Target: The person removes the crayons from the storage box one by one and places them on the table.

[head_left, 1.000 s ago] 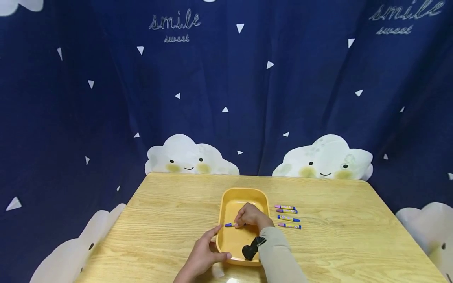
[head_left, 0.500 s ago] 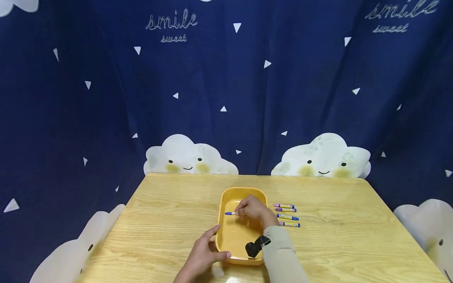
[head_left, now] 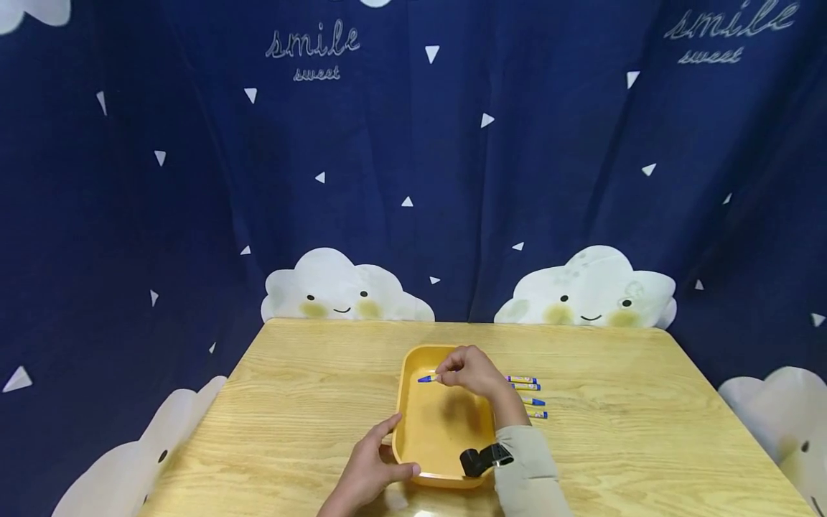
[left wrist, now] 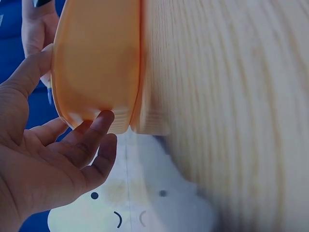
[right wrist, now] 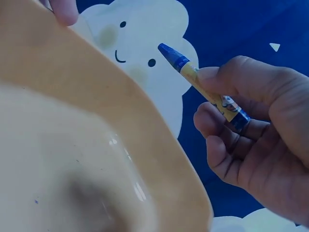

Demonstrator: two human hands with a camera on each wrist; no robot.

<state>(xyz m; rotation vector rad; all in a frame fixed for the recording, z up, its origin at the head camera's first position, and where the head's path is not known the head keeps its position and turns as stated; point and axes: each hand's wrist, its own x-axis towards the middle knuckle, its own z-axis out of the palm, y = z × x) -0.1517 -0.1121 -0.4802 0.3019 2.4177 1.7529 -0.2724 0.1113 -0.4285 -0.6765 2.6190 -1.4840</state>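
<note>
A blue crayon point(right wrist: 193, 77) with a yellow wrapper is pinched between the thumb and fingers of my right hand point(head_left: 472, 370). In the head view this crayon point(head_left: 426, 378) is over the far part of the orange-yellow tray point(head_left: 413, 345), its blue tip pointing left. My left hand point(head_left: 371, 463) holds the tray's near left corner, thumb at the front rim and a finger along the left side. The left wrist view shows the fingers of the left hand point(left wrist: 63, 159) against the tray's outer wall point(left wrist: 96, 58).
Several crayons point(head_left: 535, 402) lie in a column on the wooden table point(head_left: 310, 388) to the right of the tray, partly hidden by the right forearm. A dark blue curtain point(head_left: 362, 143) with white clouds hangs behind the table. A black strap mount point(head_left: 481, 459) sits on the right wrist.
My right hand has lifted the blue crayon from the tray's floor and moved it away from me and slightly right. The left hand has stayed at the tray's corner.
</note>
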